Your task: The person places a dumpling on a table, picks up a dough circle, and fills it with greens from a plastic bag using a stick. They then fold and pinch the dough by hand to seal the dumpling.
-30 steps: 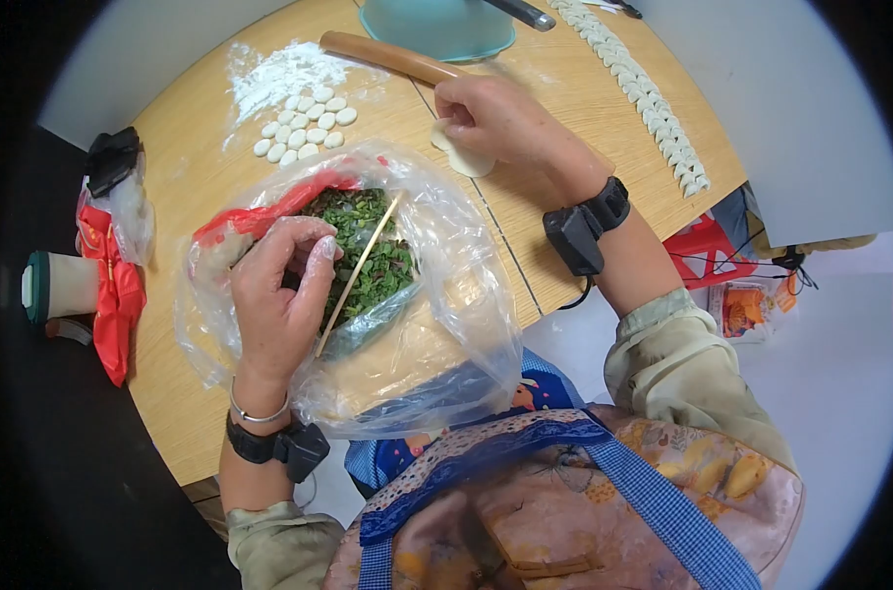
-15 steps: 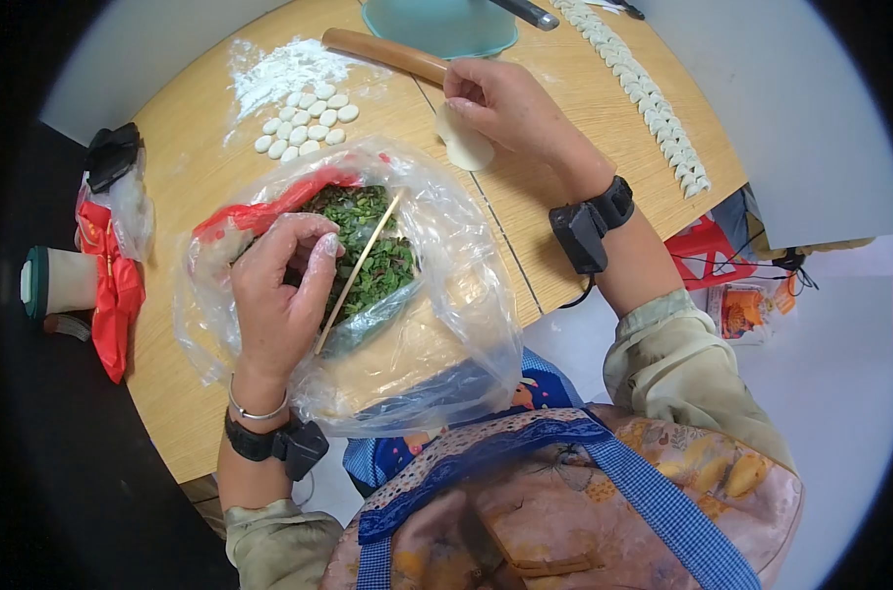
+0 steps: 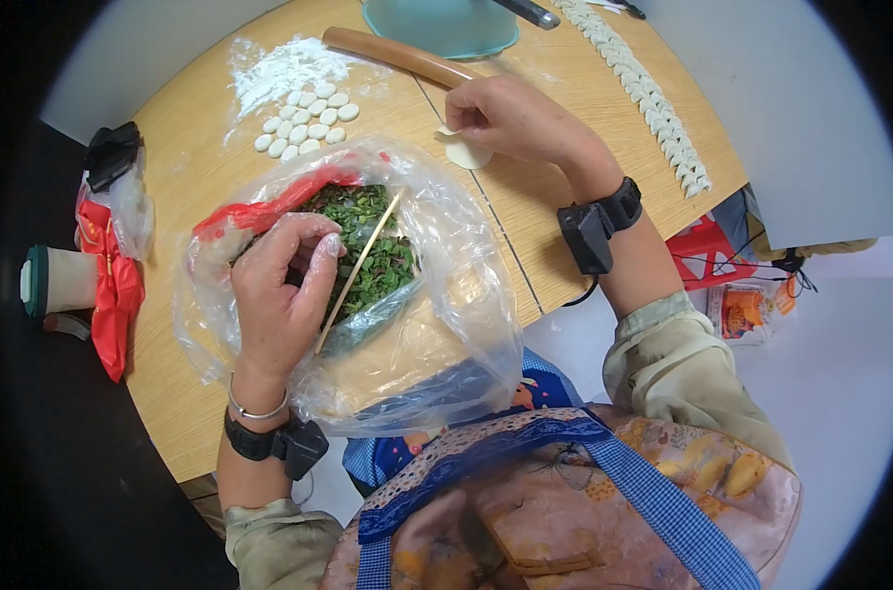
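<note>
My right hand (image 3: 505,116) pinches the edge of a thin, round dumpling wrapper (image 3: 468,154) on the tabletop, near the end of a wooden rolling pin (image 3: 397,55). The wrapper's near edge is lifted where my fingers hold it. My left hand (image 3: 287,270), dusted with flour, hangs over a clear plastic bag (image 3: 456,231) of chopped green filling (image 3: 363,211). Its fingers are curled in a loose pinch and nothing shows between them. A pale chopstick (image 3: 358,273) lies slantwise across the filling, beside my left fingertips.
Several small dough discs (image 3: 300,117) lie beside a pile of flour (image 3: 284,74). At the back stand a teal bowl (image 3: 441,29) and a dark handle (image 3: 527,12). Folded dumplings (image 3: 653,103) form a long row at the right. A red bag (image 3: 117,295) hangs at the left edge.
My right hand has shifted slightly down and to the right, its fingers closing further over the wrapper, whose upper edge now folds up. My left hand stays in place.
</note>
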`<action>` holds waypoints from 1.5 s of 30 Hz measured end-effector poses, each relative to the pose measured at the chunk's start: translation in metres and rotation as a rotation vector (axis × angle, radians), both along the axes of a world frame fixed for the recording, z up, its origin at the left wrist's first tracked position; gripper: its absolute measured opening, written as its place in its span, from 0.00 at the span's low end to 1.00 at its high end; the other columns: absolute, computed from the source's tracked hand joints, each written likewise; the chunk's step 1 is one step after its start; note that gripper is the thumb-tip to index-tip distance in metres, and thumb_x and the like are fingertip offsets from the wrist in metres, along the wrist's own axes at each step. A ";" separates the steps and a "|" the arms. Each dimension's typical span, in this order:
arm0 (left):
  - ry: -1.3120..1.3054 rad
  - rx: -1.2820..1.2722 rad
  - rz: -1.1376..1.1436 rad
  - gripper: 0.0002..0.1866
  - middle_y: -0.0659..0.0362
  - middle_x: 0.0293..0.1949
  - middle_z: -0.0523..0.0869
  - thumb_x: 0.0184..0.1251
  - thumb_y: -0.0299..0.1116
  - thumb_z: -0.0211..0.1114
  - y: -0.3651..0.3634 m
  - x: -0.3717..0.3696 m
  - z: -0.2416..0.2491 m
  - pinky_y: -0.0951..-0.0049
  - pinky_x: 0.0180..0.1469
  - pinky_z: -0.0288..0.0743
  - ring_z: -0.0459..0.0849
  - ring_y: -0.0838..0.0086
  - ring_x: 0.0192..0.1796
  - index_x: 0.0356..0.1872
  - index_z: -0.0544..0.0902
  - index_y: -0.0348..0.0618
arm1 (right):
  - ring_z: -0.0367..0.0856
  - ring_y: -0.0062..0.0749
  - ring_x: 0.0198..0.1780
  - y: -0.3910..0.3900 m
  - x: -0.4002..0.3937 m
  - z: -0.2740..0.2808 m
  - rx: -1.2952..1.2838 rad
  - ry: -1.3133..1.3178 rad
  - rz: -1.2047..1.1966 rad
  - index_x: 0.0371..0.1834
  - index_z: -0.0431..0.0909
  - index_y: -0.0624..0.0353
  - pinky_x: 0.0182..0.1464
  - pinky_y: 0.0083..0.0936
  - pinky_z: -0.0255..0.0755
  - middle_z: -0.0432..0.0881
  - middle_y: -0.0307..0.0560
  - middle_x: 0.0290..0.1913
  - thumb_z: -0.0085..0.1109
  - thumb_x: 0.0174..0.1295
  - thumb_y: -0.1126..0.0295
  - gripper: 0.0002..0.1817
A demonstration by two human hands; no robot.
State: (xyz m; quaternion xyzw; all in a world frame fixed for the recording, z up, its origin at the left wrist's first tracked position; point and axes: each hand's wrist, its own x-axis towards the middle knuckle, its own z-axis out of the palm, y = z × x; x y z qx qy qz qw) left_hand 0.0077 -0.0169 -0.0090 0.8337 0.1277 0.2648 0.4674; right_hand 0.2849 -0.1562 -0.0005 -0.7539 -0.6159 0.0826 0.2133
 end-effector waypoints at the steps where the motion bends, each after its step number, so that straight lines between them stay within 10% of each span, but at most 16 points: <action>1: 0.000 0.000 0.000 0.04 0.59 0.28 0.85 0.64 0.21 0.62 0.000 0.000 0.000 0.80 0.32 0.73 0.81 0.81 0.28 0.39 0.82 0.35 | 0.74 0.36 0.29 0.000 0.000 0.000 -0.021 -0.005 0.005 0.32 0.74 0.63 0.34 0.29 0.69 0.76 0.49 0.26 0.58 0.56 0.77 0.03; 17: 0.006 0.020 -0.004 0.05 0.58 0.28 0.84 0.63 0.21 0.62 0.000 -0.001 0.000 0.80 0.32 0.73 0.81 0.80 0.27 0.39 0.82 0.34 | 0.77 0.31 0.37 -0.005 0.002 0.006 -0.015 0.083 0.057 0.37 0.72 0.61 0.40 0.29 0.70 0.81 0.45 0.35 0.56 0.64 0.69 0.07; 25: 0.014 0.054 -0.007 0.04 0.59 0.28 0.83 0.63 0.21 0.63 -0.001 0.000 0.001 0.80 0.31 0.72 0.79 0.80 0.27 0.38 0.82 0.35 | 0.76 0.23 0.51 -0.013 0.007 0.016 0.143 0.524 0.032 0.39 0.73 0.58 0.56 0.24 0.71 0.79 0.42 0.47 0.53 0.66 0.72 0.03; 45: 0.042 0.090 -0.033 0.05 0.57 0.28 0.83 0.63 0.22 0.64 -0.001 0.000 0.003 0.79 0.30 0.72 0.78 0.78 0.26 0.38 0.81 0.34 | 0.69 0.16 0.35 -0.014 0.004 0.018 -0.081 0.335 0.032 0.34 0.72 0.59 0.39 0.18 0.66 0.72 0.33 0.29 0.55 0.63 0.75 0.02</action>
